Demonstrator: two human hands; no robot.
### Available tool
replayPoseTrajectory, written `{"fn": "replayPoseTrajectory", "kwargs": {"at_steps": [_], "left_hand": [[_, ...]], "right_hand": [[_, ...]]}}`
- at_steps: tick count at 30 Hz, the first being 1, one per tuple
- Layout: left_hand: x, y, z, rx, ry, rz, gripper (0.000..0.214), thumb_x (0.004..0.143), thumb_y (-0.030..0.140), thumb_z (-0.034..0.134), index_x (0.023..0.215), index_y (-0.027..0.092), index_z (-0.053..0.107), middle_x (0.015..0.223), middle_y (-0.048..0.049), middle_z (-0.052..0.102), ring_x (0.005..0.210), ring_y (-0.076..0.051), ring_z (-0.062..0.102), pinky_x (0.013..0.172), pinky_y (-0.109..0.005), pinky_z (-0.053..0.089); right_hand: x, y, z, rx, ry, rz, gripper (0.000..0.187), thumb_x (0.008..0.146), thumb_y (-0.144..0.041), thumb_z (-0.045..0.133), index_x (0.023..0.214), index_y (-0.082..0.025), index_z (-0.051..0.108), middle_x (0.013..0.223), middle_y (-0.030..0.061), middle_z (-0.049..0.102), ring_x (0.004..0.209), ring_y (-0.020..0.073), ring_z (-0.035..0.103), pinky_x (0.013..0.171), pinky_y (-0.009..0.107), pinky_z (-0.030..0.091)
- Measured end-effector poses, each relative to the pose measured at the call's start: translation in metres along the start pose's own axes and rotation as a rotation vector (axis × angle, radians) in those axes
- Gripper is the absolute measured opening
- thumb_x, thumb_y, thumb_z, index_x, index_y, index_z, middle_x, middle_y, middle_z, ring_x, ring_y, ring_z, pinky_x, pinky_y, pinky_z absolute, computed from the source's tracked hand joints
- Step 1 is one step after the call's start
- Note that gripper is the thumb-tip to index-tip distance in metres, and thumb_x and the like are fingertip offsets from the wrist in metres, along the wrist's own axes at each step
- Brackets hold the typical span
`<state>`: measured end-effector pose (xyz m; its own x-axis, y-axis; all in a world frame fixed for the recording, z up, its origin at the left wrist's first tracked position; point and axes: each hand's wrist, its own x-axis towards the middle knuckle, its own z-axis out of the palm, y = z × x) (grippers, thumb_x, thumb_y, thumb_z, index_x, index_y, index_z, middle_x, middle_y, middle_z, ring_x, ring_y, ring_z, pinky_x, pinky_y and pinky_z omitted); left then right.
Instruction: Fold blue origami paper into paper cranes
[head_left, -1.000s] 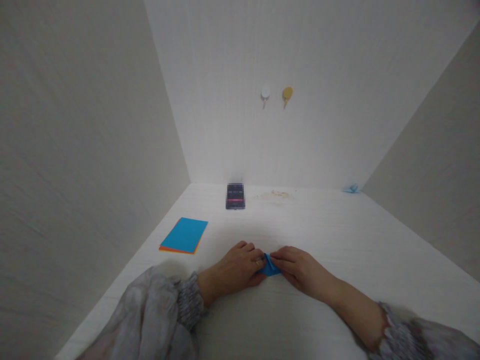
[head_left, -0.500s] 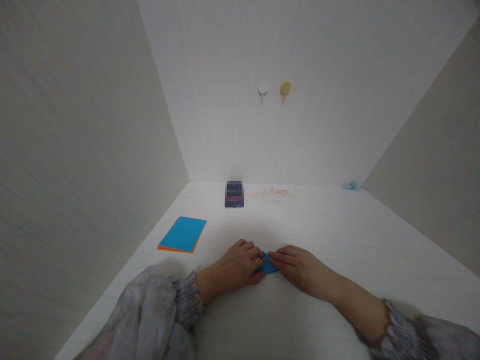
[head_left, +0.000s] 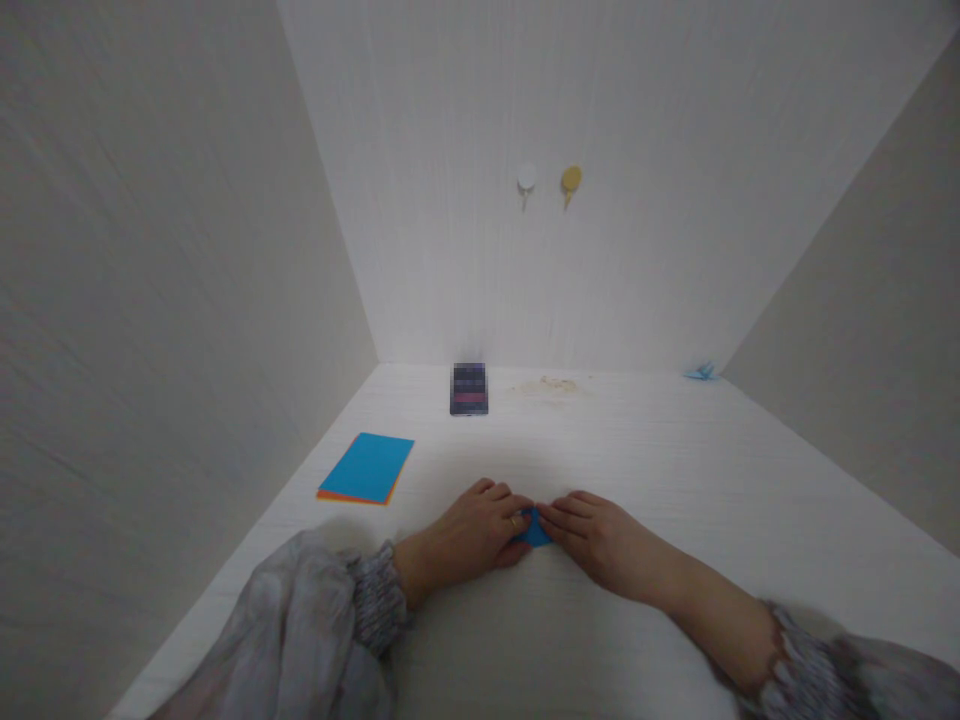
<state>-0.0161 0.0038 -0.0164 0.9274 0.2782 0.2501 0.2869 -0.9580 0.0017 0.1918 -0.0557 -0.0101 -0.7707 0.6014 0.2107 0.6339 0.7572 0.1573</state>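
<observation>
Between left hand (head_left: pixel 476 532) and right hand (head_left: pixel 600 540), on white table (head_left: pixel 637 440): folded blue paper (head_left: pixel 535 533), both hands' fingers clamped on its sides, seemingly to steady it. Paper stack (head_left: pixel 367 468): apart, leftward.

Count, by kind. Hands: 2, one left hand (head_left: pixel 472 532), one right hand (head_left: pixel 600 543). Sleeves (head_left: pixel 300 620): 2, one per arm. Rings (head_left: pixel 515 523): 1. Folded paper (head_left: pixel 535 532) between the hands: 1 piece. Paper stacks (head_left: pixel 367 467): 1; at least 2 sheets, blue on top and orange at the edge; full number cannot be read. Small blue shape (head_left: pixel 701 373) at the far right corner: 1. Dark device (head_left: pixel 469 390): 1. Wall hooks: 2, comprising 1 white hook (head_left: pixel 526 179) and 1 yellow hook (head_left: pixel 571 179). Stained patch (head_left: pixel 556 385): 1; its specks are too small to count. Tabletop (head_left: pixel 637 440): 1. Walls (head_left: pixel 465 280): 3 in view.
</observation>
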Motion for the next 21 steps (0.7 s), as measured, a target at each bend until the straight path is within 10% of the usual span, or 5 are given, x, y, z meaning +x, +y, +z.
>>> {"fn": "replayPoseTrajectory", "kwargs": {"at_steps": [21], "left_hand": [[0.0013,0.0024,-0.0056,0.028,-0.013,-0.002,0.025,0.081,0.032,0.051,0.101,0.017,0.053,0.112,-0.0023,0.056,0.087,-0.017,0.048,0.079,-0.031,0.034]], "right_hand": [[-0.0015,-0.0006,-0.0037,0.034,-0.032,0.018,0.034,0.088,-0.017,0.034,0.119,-0.011,0.048,0.116,0.0111,0.056,0.102,0.0216,0.049,0.084,0.038,0.041]]}}
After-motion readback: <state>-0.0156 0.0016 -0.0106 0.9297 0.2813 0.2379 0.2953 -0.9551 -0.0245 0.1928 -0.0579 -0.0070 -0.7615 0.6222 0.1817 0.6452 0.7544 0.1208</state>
